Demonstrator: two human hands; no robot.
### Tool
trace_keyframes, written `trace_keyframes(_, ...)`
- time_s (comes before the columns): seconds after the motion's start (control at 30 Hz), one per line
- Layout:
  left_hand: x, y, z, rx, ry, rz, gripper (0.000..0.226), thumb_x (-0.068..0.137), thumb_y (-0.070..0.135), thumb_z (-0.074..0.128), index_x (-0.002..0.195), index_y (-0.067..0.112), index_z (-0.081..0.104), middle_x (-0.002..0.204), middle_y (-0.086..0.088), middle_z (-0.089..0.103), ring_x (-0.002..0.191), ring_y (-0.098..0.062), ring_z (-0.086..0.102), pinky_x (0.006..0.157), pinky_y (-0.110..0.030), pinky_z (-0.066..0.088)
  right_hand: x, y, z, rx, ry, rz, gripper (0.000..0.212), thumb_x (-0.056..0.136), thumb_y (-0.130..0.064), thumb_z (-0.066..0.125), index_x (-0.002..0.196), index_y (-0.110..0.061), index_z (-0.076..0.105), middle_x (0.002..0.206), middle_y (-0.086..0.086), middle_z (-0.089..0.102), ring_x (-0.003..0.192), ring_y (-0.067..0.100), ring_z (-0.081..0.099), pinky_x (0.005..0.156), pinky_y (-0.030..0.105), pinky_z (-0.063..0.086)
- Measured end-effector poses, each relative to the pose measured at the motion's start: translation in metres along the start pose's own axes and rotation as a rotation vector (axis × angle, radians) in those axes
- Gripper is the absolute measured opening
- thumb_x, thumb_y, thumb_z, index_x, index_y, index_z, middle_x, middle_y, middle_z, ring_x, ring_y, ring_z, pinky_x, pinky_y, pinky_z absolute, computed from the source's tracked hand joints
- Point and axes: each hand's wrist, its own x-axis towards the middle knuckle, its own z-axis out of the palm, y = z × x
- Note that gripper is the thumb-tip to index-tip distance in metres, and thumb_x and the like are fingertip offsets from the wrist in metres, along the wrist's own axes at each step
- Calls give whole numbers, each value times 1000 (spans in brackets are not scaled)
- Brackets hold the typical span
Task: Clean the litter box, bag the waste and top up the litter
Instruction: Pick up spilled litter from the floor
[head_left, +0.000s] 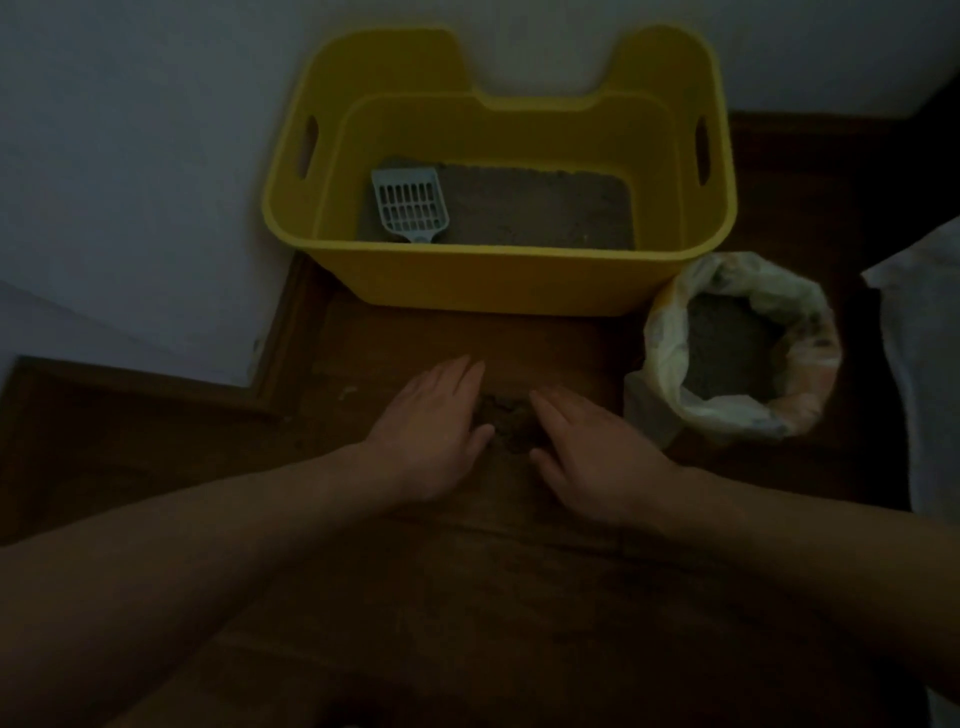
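Two flat hands, fingers straight, left hand (431, 426) and right hand (592, 452), flank a small heap of spilled grey litter (511, 426) on the wooden floor (415, 332), near the front wall of the yellow plastic litter box (493, 280). Careless sweeping may scatter grains (dim light hides strays).

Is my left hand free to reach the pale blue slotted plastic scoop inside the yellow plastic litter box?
Probably yes. The left hand lies flat on the floor, holding nothing, and the pale blue scoop lies uncovered in the yellow litter box; only the front wall stands between.
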Motion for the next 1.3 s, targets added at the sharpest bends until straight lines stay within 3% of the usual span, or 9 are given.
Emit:
trace_keyframes(0.13, 6, -9, 14, -83, -44, -44, 78, 98, 49, 48, 157, 17, 8, 165, -5, 13, 151, -24, 13, 121, -38, 16, 8, 3, 6, 51, 26, 58, 66, 99, -47, 45, 153, -14, 26, 157, 7, 33, 142, 22, 33, 115, 33, 30)
trace_keyframes(0.27, 13, -19, 18, -134, -71, -93, 80, 92, 35, 64, 155, 21, 17, 161, -4, 21, 148, -24, 20, 119, -35, 21, 17, 7, 13, 63, 45, 113, 53, 96, -46, 54, 139, -16, 45, 135, 4, 49, 123, 20, 46, 101, 31, 43)
trace_keyframes(0.4, 20, -28, 28, -155, -109, -122, 76, 88, 29, 70, 151, 22, 29, 153, -6, 31, 142, -26, 33, 114, -35, 30, 27, 6, 21, 86, 45, 136, 42, 93, -45, 60, 123, -16, 55, 120, 3, 54, 113, 21, 50, 89, 28, 41)
trace_keyframes(0.6, 32, -33, 38, -213, -50, -63, 78, 83, 35, 75, 148, 25, 33, 141, -1, 37, 132, -24, 42, 110, -40, 40, 45, -1, 35, 123, 62, 128, 54, 86, -50, 67, 126, -16, 56, 121, 5, 56, 114, 23, 51, 93, 31, 42)
trace_keyframes(0.7, 36, -34, 40, -204, -27, -38, 63, 85, 34, 73, 139, 23, 44, 137, -2, 39, 127, -25, 44, 106, -43, 43, 50, -1, 38, 138, 73, 129, 48, 87, -45, 67, 123, -15, 57, 120, 6, 56, 111, 23, 53, 89, 31, 43)
trace_keyframes(0.8, 38, -35, 40, -221, 8, -19, 38, 84, 28, 74, 116, 21, 54, 122, 0, 44, 112, -23, 52, 93, -37, 46, 51, 0, 40, 160, 82, 132, 39, 87, -39, 67, 117, -16, 58, 116, 5, 55, 104, 24, 55, 83, 32, 47)
trace_keyframes(0.9, 38, -35, 40, -228, 24, 13, 29, 84, 24, 73, 105, 21, 54, 110, 1, 49, 103, -24, 55, 84, -35, 46, 48, 1, 38, 208, 99, 142, 37, 88, -35, 66, 120, -18, 57, 119, 2, 52, 103, 21, 56, 82, 30, 47)
trace_keyframes(1.17, 44, -28, 38, -152, -69, 53, 41, 87, 35, 70, 123, 24, 53, 126, -3, 48, 111, -26, 55, 85, -34, 45, 42, 8, 31, 316, 168, 161, 29, 85, -26, 67, 112, -23, 59, 111, -5, 50, 96, 15, 54, 78, 29, 48)
trace_keyframes(1.3, 45, -24, 39, -162, -39, 84, 26, 88, 29, 69, 108, 22, 53, 110, 1, 48, 98, -21, 52, 72, -29, 34, 44, 7, 32, 335, 160, 143, 27, 86, -26, 63, 112, -22, 60, 107, -4, 50, 91, 16, 54, 76, 30, 47)
